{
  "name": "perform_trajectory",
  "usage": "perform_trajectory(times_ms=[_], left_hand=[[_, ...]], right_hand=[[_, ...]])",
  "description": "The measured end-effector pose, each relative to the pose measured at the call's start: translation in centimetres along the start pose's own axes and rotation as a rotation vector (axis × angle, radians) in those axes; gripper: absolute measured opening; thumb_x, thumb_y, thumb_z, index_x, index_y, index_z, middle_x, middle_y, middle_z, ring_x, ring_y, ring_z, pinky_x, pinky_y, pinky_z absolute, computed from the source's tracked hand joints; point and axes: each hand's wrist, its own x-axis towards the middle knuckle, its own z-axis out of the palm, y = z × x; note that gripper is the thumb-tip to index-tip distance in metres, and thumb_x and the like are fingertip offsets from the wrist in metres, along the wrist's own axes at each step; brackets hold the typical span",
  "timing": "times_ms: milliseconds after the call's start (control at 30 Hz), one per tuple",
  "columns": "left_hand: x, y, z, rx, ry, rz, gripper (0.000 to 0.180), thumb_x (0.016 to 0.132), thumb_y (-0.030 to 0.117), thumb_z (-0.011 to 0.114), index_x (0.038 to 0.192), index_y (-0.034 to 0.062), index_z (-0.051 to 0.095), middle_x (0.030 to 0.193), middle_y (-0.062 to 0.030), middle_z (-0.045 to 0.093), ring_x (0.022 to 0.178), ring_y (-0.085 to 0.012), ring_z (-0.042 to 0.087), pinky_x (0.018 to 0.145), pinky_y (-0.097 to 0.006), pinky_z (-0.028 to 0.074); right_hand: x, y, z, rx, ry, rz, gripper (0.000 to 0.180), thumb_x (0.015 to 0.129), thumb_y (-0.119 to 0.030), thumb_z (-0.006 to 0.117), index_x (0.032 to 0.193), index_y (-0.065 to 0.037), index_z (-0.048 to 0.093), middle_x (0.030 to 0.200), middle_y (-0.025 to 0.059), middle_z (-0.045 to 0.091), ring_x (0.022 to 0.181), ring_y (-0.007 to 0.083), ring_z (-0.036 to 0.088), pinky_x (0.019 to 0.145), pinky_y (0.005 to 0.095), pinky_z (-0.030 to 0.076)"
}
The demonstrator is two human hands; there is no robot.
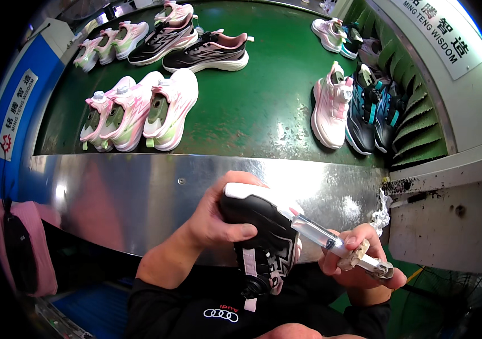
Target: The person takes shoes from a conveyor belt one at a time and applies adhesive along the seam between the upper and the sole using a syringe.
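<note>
My left hand (212, 217) is wrapped round a black sneaker (255, 217) with a white sole and pale pink laces and straps. The shoe is tipped on its side, toe upward, over the metal ledge's near edge. In my right hand (357, 257) is a clear plastic syringe (312, 230) with a pinkish tip. That tip is at the seam between the white sole and the black upper; whether it touches cannot be told. My thumb rests at the plunger end, and some beige wrapping surrounds the syringe's flange.
Beyond the metal ledge (150, 186) lies a green conveyor belt (269, 101). White-pink sneakers (173, 107) and black-pink sneakers (212, 53) stand on its left. Along the right are a pink sneaker (329, 107) and black-blue ones (361, 113), beside green flaps (422, 124).
</note>
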Motion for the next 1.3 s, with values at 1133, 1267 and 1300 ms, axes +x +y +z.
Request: perform_trajectory(times_ms=[1133,1267,1300], left_hand=[[2.1,-0.8,-0.9,-0.358,0.258,-0.193,0.06,0.071,0.023,0.067,0.121,-0.004,0.048,0.112,-0.0224,0.059,0.102,-0.0336,0.061,0.091,-0.046,0.05],[2.3,-0.8,-1.1,-0.42,0.256,-0.212,0.063,0.072,0.024,0.067,0.124,-0.0041,0.046,0.115,-0.022,0.058,0.105,-0.033,0.06,0.093,-0.046,0.049],[2.3,-0.7,-1.1,-0.419,0.249,-0.22,0.063,0.073,0.025,0.067,0.125,-0.0038,0.045,0.116,-0.022,0.058,0.106,-0.0332,0.06,0.094,-0.046,0.049]], right_hand=[[-6.4,4.8,-3.8,0.047,-0.01,-0.035,0.093,0.063,-0.048,0.083,0.128,0.005,0.041,0.104,0.0126,0.049,0.091,0.0183,0.049,0.078,0.0275,0.037],[-7.6,4.7,-3.4,0.049,-0.008,0.01,0.092,0.063,-0.046,0.083,0.127,0.006,0.043,0.106,0.0126,0.049,0.094,0.0193,0.05,0.08,0.0278,0.038],[-7.9,4.7,-3.2,0.054,-0.002,0.014,0.092,0.063,-0.046,0.083,0.127,0.006,0.043,0.106,0.0126,0.049,0.094,0.0193,0.05,0.08,0.0278,0.038]])
